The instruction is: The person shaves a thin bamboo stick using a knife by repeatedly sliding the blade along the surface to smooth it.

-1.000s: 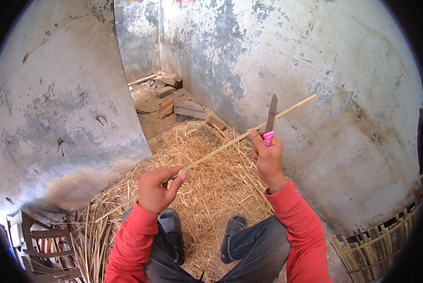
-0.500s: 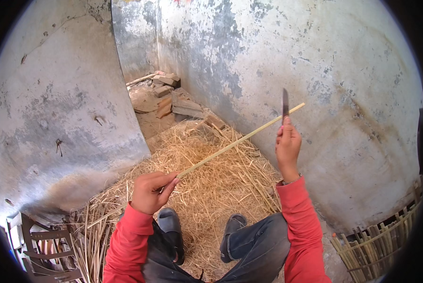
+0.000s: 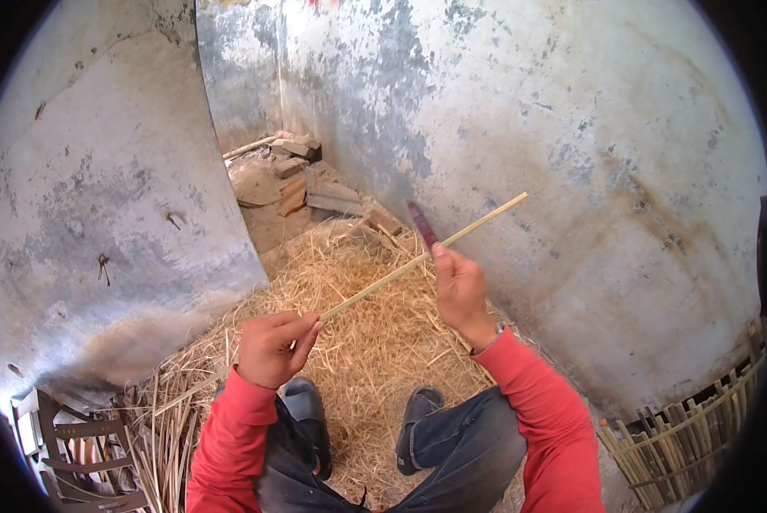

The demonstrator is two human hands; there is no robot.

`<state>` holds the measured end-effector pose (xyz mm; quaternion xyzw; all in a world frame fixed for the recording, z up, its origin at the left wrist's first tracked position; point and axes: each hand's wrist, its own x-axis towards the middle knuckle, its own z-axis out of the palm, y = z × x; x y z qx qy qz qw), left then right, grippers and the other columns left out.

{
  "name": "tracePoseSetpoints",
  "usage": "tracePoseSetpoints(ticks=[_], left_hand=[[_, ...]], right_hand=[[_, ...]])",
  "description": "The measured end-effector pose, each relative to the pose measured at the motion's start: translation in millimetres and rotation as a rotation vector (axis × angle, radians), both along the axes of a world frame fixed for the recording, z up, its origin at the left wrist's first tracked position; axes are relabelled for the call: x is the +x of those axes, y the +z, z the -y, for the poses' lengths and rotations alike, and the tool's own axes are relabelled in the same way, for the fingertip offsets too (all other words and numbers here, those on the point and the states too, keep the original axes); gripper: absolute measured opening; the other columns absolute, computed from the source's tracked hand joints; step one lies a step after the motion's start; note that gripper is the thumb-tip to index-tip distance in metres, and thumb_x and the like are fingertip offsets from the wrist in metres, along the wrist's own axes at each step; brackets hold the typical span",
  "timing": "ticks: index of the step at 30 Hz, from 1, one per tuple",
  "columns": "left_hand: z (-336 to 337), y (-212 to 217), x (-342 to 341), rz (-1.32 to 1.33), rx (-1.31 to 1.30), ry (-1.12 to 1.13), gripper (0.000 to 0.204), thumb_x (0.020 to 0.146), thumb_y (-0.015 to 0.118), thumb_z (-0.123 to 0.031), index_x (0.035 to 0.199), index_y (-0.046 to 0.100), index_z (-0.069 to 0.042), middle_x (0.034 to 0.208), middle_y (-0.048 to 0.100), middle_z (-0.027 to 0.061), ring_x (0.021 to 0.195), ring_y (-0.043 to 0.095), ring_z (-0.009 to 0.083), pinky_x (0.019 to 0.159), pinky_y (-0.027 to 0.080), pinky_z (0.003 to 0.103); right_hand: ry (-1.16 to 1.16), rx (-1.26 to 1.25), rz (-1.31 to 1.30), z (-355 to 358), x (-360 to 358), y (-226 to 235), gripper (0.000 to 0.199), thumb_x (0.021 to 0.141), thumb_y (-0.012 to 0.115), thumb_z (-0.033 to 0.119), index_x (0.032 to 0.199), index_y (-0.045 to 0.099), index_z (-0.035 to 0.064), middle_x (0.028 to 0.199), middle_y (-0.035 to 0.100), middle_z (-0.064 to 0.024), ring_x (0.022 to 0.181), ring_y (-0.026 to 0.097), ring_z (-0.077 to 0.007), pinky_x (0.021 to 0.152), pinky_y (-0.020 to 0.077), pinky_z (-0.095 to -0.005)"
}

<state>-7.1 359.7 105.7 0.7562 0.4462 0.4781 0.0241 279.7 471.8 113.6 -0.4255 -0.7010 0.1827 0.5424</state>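
Note:
My left hand pinches a long, thin, pale yellow-green strip, which looks like bamboo. From that grip the strip slants up to the right, and its tail shows behind the hand at lower left. My right hand is closed round a knife; its handle is hidden in the fingers. The dark blade points up and to the left, crossing the strip around its middle. My right thumb lies close to the strip; whether it presses on it I cannot tell.
Pale shavings cover the floor round my shoes. Bricks and broken boards lie by the walls ahead. Long strips are heaped at left beside a dark chair. A slatted bamboo frame stands at lower right. The peeling wall is close on the right.
My right hand has moved left and down along the strip with the knife, and the blade now tilts to the left. My left hand has stayed nearly in place on the strip.

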Motion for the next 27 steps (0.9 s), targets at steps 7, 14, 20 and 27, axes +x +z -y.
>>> tracePoseSetpoints(ticks=[7,14,20,27], left_hand=[[-1.7,2.0,23.5,0.099,-0.089,0.002,0.007,0.092,0.075,-0.002,0.098,0.078,0.001,0.063,0.059,0.011,0.05,0.055,0.0204,0.049,0.04,0.033],[-2.7,2.3,17.3,0.26,-0.283,-0.075,0.011,0.095,0.074,-0.005,0.1,0.077,0.004,0.066,0.063,0.0108,0.056,0.055,0.0138,0.055,0.043,0.031],[4.7,5.6,-19.2,0.219,-0.351,-0.109,0.011,0.094,0.074,-0.005,0.099,0.077,0.005,0.065,0.063,0.0098,0.057,0.055,0.0128,0.055,0.043,0.031],[8.9,-0.1,-28.6,0.174,-0.317,-0.151,0.009,0.094,0.074,-0.004,0.092,0.075,0.005,0.061,0.057,0.0109,0.053,0.051,0.0133,0.052,0.04,0.032]], right_hand=[[0.248,-0.093,0.146,44.8,-48.6,-4.2,0.042,0.109,0.056,0.034,0.087,0.068,0.0007,0.058,0.052,-0.0171,0.049,0.052,-0.0243,0.049,0.0405,-0.0414],[0.251,-0.057,0.126,43.6,-58.5,-4.1,0.043,0.109,0.055,0.033,0.084,0.067,0.0002,0.058,0.053,-0.0191,0.048,0.053,-0.0258,0.05,0.0407,-0.0417],[-0.147,-0.014,-0.15,-18.0,15.8,29.9,0.054,0.111,0.052,0.04,0.071,0.054,0.0039,0.059,0.036,0.0057,0.057,0.034,-0.0074,0.05,0.0264,-0.0339],[-0.383,0.094,-0.159,-51.4,67.7,22.4,0.055,0.112,0.051,0.04,0.069,0.052,0.0048,0.061,0.037,0.0052,0.059,0.034,-0.006,0.051,0.0274,-0.0321]])
